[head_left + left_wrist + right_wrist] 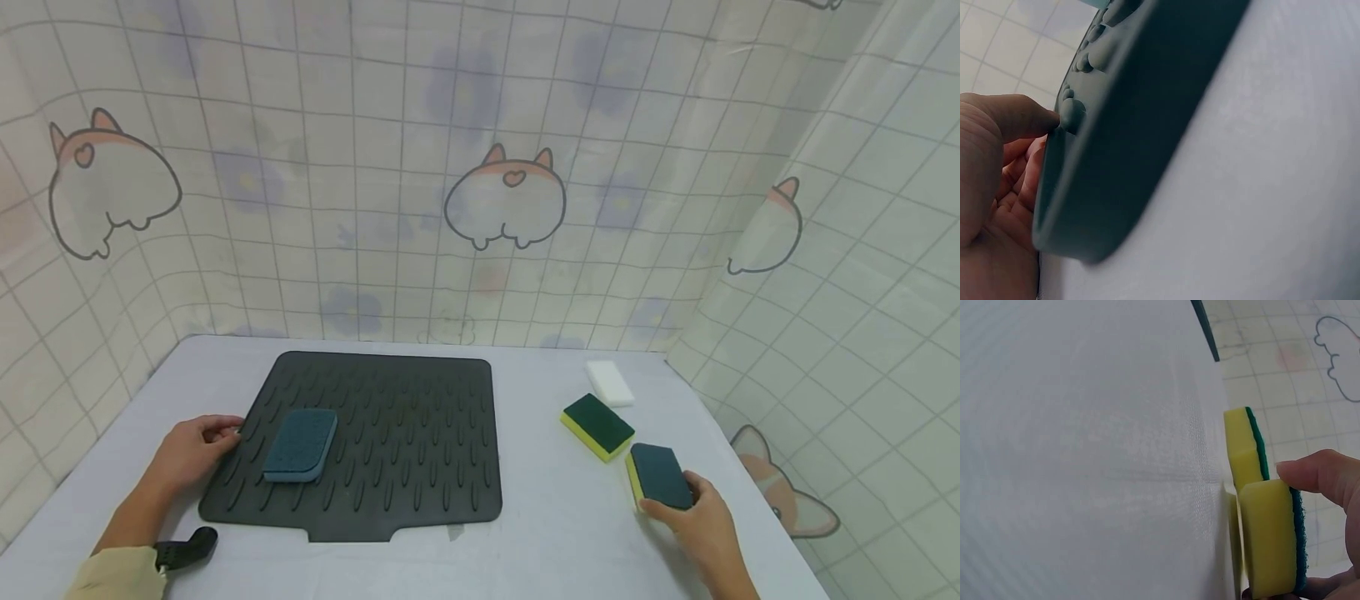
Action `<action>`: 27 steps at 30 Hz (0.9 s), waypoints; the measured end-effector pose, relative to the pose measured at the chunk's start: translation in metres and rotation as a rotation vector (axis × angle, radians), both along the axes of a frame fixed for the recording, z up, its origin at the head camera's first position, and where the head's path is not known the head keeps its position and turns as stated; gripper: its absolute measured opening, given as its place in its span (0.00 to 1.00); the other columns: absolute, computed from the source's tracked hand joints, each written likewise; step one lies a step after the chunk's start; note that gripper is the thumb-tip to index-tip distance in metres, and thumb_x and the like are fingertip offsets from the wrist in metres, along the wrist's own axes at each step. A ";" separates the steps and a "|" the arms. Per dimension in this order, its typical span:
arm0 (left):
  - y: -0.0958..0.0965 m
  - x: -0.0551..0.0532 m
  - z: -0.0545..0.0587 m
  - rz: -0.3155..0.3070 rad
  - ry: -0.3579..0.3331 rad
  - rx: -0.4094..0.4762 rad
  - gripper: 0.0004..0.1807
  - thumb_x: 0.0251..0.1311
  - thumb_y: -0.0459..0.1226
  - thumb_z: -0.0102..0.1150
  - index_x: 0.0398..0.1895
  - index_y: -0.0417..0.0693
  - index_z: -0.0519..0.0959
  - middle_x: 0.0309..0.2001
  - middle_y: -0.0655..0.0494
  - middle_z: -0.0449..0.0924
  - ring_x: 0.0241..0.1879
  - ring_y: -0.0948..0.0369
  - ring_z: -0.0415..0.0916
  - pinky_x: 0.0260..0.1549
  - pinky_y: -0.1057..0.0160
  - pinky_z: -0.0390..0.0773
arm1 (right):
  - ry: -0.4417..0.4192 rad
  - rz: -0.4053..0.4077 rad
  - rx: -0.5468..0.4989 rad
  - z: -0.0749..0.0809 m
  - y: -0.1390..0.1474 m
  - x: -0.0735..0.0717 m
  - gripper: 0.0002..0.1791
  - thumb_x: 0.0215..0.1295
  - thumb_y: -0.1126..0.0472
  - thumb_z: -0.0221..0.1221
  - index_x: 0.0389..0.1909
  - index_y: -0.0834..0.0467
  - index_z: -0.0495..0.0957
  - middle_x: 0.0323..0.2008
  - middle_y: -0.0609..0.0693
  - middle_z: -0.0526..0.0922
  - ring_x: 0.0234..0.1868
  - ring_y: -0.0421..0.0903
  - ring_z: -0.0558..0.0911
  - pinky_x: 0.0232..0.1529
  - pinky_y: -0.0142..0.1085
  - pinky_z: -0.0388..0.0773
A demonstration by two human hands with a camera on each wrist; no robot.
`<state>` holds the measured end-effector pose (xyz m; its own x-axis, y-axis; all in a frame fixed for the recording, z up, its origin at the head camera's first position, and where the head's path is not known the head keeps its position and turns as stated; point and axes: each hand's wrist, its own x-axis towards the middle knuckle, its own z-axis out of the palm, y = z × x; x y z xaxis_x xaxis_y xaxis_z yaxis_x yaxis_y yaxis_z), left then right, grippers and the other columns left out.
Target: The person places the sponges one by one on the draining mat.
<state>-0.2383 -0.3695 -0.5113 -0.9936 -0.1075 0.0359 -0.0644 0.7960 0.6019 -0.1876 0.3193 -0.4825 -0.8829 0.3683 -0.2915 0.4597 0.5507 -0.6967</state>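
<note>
At far left, the forearm in a pale yellow sleeve (116, 575) slants up and inward, a black strap (186, 550) just behind the left grip (197, 454). That grip is clamped on the left edge of the dark ridged mat (420, 442), thumb on the edge, other fingers curled beside it. The mat stretches rightward from the grip over the white-covered worktop (547, 517), and the blue sponge (302, 446) lies on it, just right of the fingers.

Further right, the green-topped sponge (597, 427) and, behind it, the white block (610, 383) lie ahead and to the left of the right grip (705, 521). The right forearm leans up and leftward; its grip is clamped on the teal-topped sponge (662, 477), thumb at the near side, fingers at the far one, the yellow layer underneath.
</note>
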 end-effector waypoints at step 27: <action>0.001 0.003 0.003 0.011 -0.011 0.003 0.20 0.71 0.35 0.56 0.59 0.28 0.77 0.42 0.40 0.81 0.40 0.51 0.74 0.38 0.55 0.76 | 0.145 -0.009 -0.042 0.018 -0.011 -0.003 0.61 0.59 0.46 0.72 0.79 0.71 0.46 0.74 0.75 0.57 0.73 0.68 0.61 0.73 0.60 0.59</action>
